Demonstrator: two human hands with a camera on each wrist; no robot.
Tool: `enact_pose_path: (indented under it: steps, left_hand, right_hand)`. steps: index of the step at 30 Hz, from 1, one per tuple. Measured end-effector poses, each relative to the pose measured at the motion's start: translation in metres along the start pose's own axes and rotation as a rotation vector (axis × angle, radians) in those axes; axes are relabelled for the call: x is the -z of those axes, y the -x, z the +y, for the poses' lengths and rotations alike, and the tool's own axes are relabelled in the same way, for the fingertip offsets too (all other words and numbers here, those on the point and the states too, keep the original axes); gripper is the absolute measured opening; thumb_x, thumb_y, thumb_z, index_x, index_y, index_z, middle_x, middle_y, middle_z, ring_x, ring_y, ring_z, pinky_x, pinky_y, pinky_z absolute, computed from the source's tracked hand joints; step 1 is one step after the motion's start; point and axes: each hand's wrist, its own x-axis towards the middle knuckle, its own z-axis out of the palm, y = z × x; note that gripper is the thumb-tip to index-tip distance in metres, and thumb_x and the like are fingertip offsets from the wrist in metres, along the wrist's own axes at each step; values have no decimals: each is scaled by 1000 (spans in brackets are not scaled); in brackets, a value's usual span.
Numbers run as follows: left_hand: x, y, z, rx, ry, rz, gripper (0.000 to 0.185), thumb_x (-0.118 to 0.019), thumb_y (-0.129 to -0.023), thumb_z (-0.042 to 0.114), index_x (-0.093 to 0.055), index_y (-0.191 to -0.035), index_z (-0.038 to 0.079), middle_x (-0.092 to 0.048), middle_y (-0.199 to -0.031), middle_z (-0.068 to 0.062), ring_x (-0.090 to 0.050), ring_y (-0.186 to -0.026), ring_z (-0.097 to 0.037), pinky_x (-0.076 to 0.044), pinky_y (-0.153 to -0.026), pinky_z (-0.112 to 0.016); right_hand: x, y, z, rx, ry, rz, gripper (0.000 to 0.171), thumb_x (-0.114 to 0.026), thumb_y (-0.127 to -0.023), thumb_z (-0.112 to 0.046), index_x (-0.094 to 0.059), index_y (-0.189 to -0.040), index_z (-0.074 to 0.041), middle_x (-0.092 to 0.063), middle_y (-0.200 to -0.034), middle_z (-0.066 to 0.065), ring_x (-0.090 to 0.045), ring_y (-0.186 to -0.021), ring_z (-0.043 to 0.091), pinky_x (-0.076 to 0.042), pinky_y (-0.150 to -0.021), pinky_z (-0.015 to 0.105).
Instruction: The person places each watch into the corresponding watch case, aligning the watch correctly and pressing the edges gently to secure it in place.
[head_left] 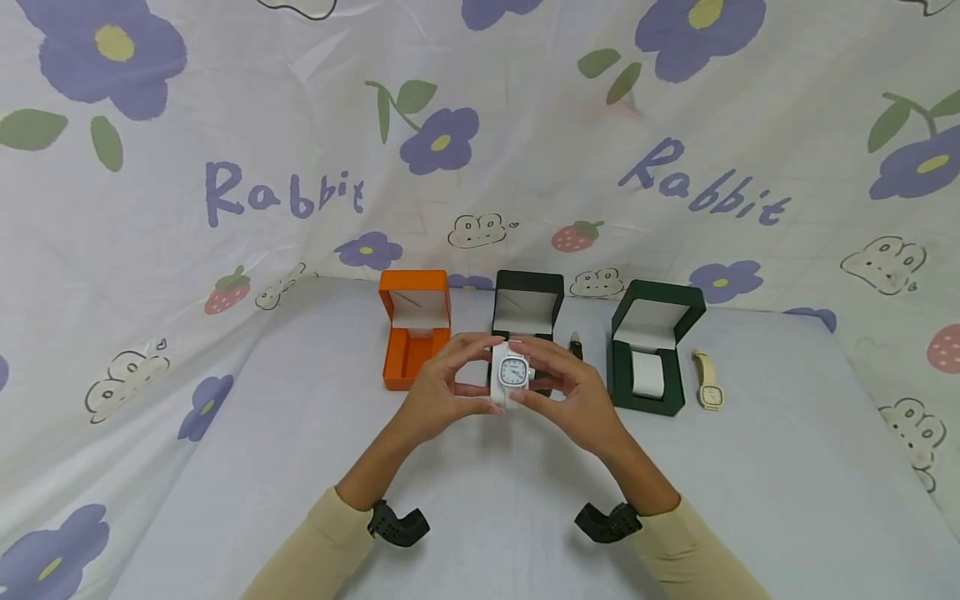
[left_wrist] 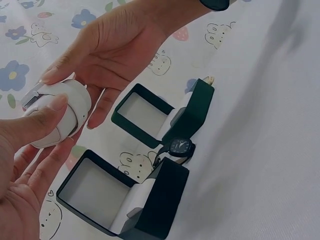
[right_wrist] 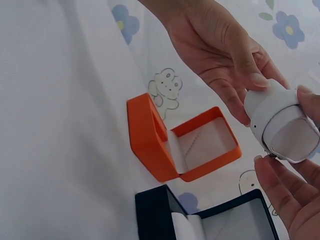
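Holding the white watch (head_left: 513, 372) on its cushion between both hands, your left hand (head_left: 438, 392) and right hand (head_left: 573, 393) pinch it above the table (head_left: 750, 467), in front of the middle dark box (head_left: 527, 310). Seating it looks undone; orange box (head_left: 414, 337) stands open and without a watch.

Hands (head_left: 517, 392) hide the middle dark box (head_left: 527, 310)'s base; the black watch (head_left: 576, 345) at its three o'clock is mostly hidden, and dial markings on the white watch (head_left: 513, 372) are unreadable.
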Motion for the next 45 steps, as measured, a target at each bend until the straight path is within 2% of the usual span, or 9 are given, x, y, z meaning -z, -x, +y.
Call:
enact_pose_path:
  steps: [2, 9, 13, 16, 21, 29, 36, 43, 45]
  left_hand:
    - [0, 0, 0, 0, -4, 5, 75, -88, -77, 7, -57, -146, 16, -50, -142, 2, -57, -125, -27, -62, -82, -37]
    - [0, 0, -1, 0, -10, 20, 75, -88, -78, 9, -58, -145, 19, -49, -143, 4, -57, -124, -25, -62, -81, -37]
    - [-1, 0, -1, -9, -11, 23, 74, -88, -78, 8, -58, -145, 16, -50, -143, 4, -57, -124, -25, -62, -81, -37]
    - [-1, 1, -2, -16, -15, 25, 73, -87, -79, 6, -58, -145, 14, -50, -142, 3, -57, -123, -25, -62, -81, -37]
    - [-2, 4, -5, -20, -18, 34, 73, -87, -78, 4, -59, -144, 18, -51, -141, 1, -57, -123, -27, -62, -81, -37]
    - [-4, 5, -7, -28, -9, 23, 74, -86, -78, 1, -58, -145, 14, -51, -141, -3, -57, -124, -28, -62, -81, -37]
    - [-3, 4, -8, -15, 9, -4, 76, -87, -78, 2, -55, -146, 8, -50, -142, -2, -56, -125, -28, -62, -81, -38]
    - [-1, 3, -9, -15, 19, -13, 78, -88, -76, 1, -55, -147, 10, -50, -141, 0, -55, -126, -26, -62, -81, -38]
    - [-1, 3, -9, -11, 24, -12, 78, -88, -77, 1, -55, -147, 11, -51, -141, -1, -55, -127, -28, -62, -81, -38]
  right_hand:
    - [-1, 0, 0, -8, 2, 7, 60, -79, -86, 0, -61, -141, -15, -53, -148, 0, -63, -118, 22, -57, -94, 50]
    - [-3, -1, -2, -6, -6, 27, 57, -80, -87, -3, -63, -140, -16, -56, -144, 0, -64, -116, 25, -58, -93, 33]
    - [-4, -1, -2, -13, -17, 39, 58, -79, -87, -2, -63, -140, -17, -56, -144, 0, -64, -117, 25, -58, -93, 30]
    - [-6, -1, -2, -23, -16, 44, 58, -79, -88, -2, -62, -140, -19, -56, -144, 0, -64, -118, 25, -57, -93, 31]
    - [-7, 0, -2, -47, 3, 42, 56, -79, -89, -6, -62, -140, -20, -57, -142, 0, -65, -115, 25, -58, -91, 32]
    - [-7, 1, -1, -67, 31, 50, 56, -79, -89, -9, -62, -140, -25, -59, -140, 0, -65, -111, 34, -59, -87, 32]
    - [-6, 3, 2, -54, 32, 39, 55, -81, -88, -9, -65, -139, -22, -58, -143, -1, -65, -112, 25, -60, -89, 37]
    - [-4, 3, 2, -28, 3, 23, 54, -81, -87, -5, -66, -137, -17, -56, -145, 0, -59, -121, 21, -59, -91, 44]
    - [-3, 3, 3, -27, 5, 11, 60, -81, -86, -5, -62, -142, -19, -54, -148, 0, -59, -122, 22, -58, -92, 48]
